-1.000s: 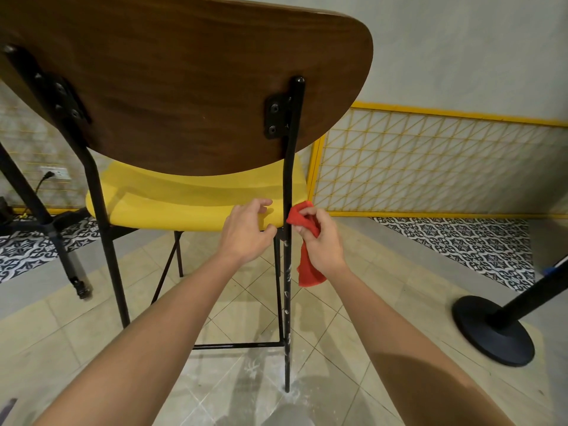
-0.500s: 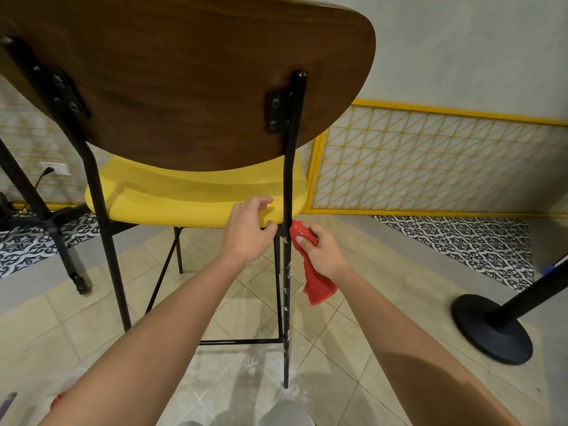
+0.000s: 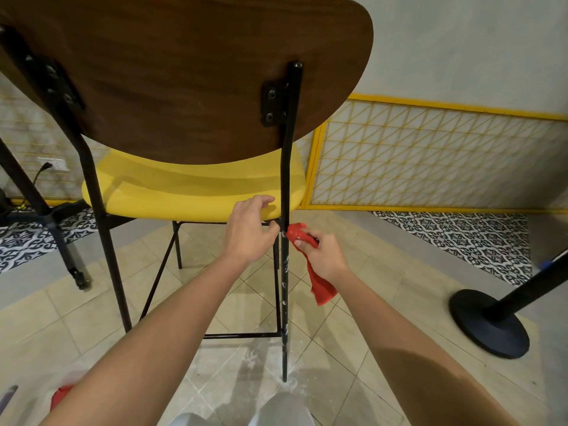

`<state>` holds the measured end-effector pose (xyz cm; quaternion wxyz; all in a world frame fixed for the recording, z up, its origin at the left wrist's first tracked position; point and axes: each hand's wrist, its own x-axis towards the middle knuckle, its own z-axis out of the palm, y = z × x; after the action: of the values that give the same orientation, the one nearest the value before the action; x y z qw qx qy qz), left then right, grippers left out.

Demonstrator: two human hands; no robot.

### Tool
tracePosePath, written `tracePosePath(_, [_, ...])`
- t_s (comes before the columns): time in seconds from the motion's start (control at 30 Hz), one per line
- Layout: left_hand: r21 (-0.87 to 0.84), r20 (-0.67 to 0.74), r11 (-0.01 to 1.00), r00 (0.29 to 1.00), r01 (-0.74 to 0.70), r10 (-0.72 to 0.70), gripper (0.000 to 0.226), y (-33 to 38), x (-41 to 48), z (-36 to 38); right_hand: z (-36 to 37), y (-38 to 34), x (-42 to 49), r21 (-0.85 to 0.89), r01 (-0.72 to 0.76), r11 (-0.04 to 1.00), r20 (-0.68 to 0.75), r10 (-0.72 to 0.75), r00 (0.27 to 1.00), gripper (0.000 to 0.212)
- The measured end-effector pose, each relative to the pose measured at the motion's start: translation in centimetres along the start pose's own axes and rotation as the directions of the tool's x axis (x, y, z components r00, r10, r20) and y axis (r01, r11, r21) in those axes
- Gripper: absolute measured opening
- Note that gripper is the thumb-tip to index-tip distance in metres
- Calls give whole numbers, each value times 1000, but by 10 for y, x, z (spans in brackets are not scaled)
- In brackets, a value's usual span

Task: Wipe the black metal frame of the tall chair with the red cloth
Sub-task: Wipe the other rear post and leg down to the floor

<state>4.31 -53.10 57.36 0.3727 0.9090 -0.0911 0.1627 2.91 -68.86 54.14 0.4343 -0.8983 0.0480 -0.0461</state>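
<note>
A tall chair stands before me, with a dark wooden backrest (image 3: 184, 75), a yellow seat (image 3: 190, 192) and a black metal frame (image 3: 287, 167). My right hand (image 3: 322, 256) grips the red cloth (image 3: 319, 284) and presses its bunched end against the right rear leg just below the seat; the cloth's tail hangs down. My left hand (image 3: 249, 232) holds the seat's rear edge beside that same leg, fingers on top and thumb under. White scuffs mark the leg lower down.
A black stanchion base (image 3: 488, 324) stands on the tiled floor at the right. Black table legs (image 3: 46, 216) stand at the left. A yellow-framed lattice panel (image 3: 430, 155) lines the wall behind. Something red (image 3: 61, 395) lies on the floor at the lower left.
My right hand with the red cloth has slid down the right rear leg, from the seat's level to just under it. My left hand has kept its place on the seat.
</note>
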Motion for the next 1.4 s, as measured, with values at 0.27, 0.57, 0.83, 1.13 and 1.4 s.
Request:
tracePosePath(0.27, [-9, -77, 999, 996, -44, 44, 36, -6, -9, 2, 4, -23, 2, -299, 475, 828, -218, -544, 810, 31])
tracePosePath(0.57, [-48, -56, 999, 998, -26, 23, 34, -27, -23, 11, 18, -13, 4, -589, 502, 633, -46, -647, 761, 30])
tracePosePath(0.83, [-89, 12, 995, 999, 52, -51, 36, -43, -29, 27, 28, 11, 2, -626, 509, 591, 93, -592, 801, 33])
tracePosePath(1.13, [-143, 11, 984, 994, 108, -107, 35, -44, -22, 26, 17, -10, 7, -557, 538, 632, -48, -672, 739, 31])
tracePosePath(1.4, [-109, 43, 986, 991, 130, -126, 36, -46, -27, 29, 33, 12, 6, -635, 492, 596, 69, -591, 804, 29])
